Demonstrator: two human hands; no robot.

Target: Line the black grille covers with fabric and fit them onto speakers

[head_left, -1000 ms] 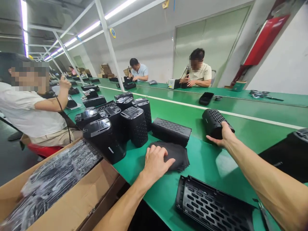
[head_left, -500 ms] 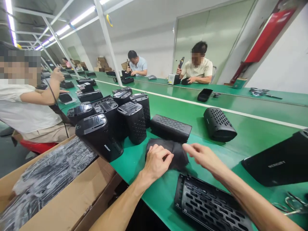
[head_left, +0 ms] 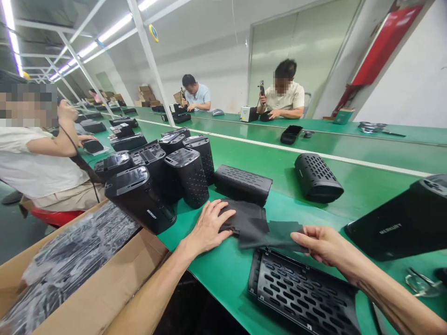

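Black fabric sheets (head_left: 253, 230) under left hand (head_left: 207, 228), right hand (head_left: 324, 244) at edge

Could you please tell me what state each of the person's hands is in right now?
Left hand: open, flat on the black fabric stack.
Right hand: fingers against its edge; grip cannot be told.

perforated panel (head_left: 300, 293): black, oval-hole rows | bench mat (head_left: 209, 274): green, white stripe | cloth (head_left: 251, 228): black

Figure: the wearer's arms, seen from the head camera. The left forearm (head_left: 153, 284) and right forearm (head_left: 394, 298) were bare and lean, with no sleeve in view, and narrowed at the wrists into the ungloved left hand (head_left: 207, 228) and right hand (head_left: 324, 244), which had slender fingers and short nails.
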